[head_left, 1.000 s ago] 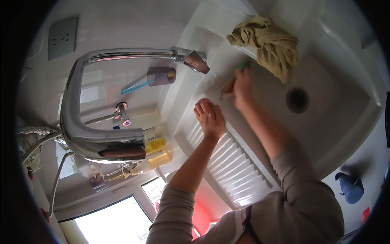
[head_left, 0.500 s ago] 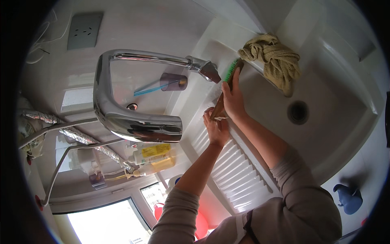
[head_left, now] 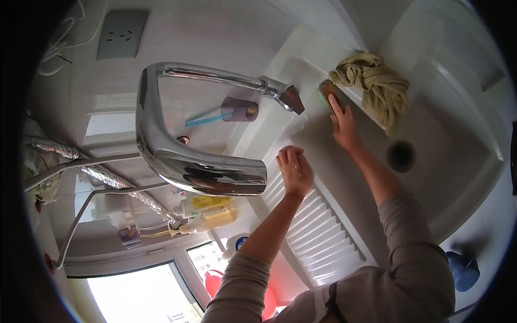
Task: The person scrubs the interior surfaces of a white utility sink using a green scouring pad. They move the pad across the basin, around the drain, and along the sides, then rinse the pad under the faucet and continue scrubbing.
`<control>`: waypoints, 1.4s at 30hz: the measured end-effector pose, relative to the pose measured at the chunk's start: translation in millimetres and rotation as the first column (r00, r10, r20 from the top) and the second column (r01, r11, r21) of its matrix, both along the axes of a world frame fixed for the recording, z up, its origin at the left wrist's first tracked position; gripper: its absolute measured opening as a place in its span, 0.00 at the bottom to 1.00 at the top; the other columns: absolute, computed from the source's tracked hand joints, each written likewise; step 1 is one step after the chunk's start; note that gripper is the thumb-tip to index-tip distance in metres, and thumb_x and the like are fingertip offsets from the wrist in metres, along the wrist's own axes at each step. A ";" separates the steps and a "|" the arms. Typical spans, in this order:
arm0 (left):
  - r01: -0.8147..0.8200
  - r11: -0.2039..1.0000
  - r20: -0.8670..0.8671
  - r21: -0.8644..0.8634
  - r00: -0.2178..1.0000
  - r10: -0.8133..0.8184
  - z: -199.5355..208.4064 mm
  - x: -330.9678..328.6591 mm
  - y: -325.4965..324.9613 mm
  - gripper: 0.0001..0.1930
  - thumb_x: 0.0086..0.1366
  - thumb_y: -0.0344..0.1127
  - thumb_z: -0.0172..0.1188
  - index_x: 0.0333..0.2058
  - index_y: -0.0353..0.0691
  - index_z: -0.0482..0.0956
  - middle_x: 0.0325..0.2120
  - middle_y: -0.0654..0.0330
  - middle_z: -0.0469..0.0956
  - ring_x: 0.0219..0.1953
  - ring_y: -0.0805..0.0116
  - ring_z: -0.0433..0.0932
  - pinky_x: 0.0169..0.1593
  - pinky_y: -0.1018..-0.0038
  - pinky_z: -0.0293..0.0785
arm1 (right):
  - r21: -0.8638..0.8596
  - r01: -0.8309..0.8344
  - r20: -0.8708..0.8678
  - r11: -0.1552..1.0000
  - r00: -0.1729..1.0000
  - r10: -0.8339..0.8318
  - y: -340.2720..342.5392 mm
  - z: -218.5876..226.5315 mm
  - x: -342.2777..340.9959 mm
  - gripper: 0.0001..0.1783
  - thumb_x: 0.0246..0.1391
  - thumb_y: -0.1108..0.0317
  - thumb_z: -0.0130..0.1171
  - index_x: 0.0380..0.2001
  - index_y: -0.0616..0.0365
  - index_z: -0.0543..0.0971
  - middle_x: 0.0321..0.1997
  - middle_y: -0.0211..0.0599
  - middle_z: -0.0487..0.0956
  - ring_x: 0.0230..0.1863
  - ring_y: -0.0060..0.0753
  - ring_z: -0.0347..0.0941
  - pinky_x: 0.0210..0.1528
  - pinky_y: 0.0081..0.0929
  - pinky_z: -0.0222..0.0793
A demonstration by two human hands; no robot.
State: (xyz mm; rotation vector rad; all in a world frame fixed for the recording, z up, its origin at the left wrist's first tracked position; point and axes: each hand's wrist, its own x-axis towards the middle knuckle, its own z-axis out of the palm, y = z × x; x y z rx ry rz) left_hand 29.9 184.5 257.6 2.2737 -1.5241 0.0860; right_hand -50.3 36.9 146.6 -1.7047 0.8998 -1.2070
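Note:
My right hand (head_left: 344, 128) is at a wooden scrub brush (head_left: 327, 89), its fingers laid along the brown back. A little green of the bristles shows at the brush's left edge; the handle is hidden by the hand. The brush is by the sink's inner ledge, close to a crumpled tan towel (head_left: 378, 89). Over the top end of the ribbed white washboard (head_left: 318, 237), my left hand (head_left: 295, 169) is closed with curled fingers. What it may hold is hidden.
A chrome faucet (head_left: 204, 167) arches over the left side. Beyond it are a purple cup (head_left: 239, 110) with a blue toothbrush (head_left: 207, 118) and bottles (head_left: 207, 215). The basin's drain (head_left: 401, 156) lies right of my right hand. A blue object (head_left: 463, 271) is at lower right.
My hands have separated. The right hand has carried the brush right, toward the towel; the left hand has come off the brush handle and stays near the washboard. The view has shifted slightly.

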 end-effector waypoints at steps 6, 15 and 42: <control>-0.013 0.999 -0.001 0.037 1.000 0.013 3.9 -1.2 1.7 0.07 0.59 0.23 0.46 0.37 0.37 0.69 0.40 0.52 0.69 0.46 0.53 0.65 0.53 0.60 0.57 | -0.178 -0.238 -0.041 0.955 0.971 0.235 6.6 -41.1 15.7 0.37 0.49 0.83 0.49 0.62 0.39 0.69 0.39 0.54 0.68 0.41 0.58 0.67 0.46 0.47 0.64; -0.008 0.998 0.021 0.062 1.000 0.007 1.8 1.8 4.3 0.08 0.58 0.23 0.47 0.36 0.37 0.70 0.40 0.52 0.69 0.46 0.53 0.64 0.54 0.60 0.57 | -0.298 -0.397 -0.158 0.868 0.917 0.365 0.9 -20.0 4.7 0.26 0.61 0.74 0.44 0.59 0.34 0.73 0.41 0.49 0.69 0.42 0.51 0.67 0.47 0.43 0.64; 0.003 1.000 -0.017 -0.006 1.000 -0.003 -1.5 -1.4 -6.0 0.06 0.58 0.23 0.47 0.35 0.35 0.62 0.39 0.49 0.64 0.43 0.49 0.62 0.52 0.56 0.56 | 0.110 -0.060 -0.061 0.992 0.996 0.067 15.0 -1.3 21.0 0.29 0.54 0.74 0.52 0.59 0.38 0.72 0.40 0.46 0.70 0.41 0.53 0.68 0.48 0.42 0.66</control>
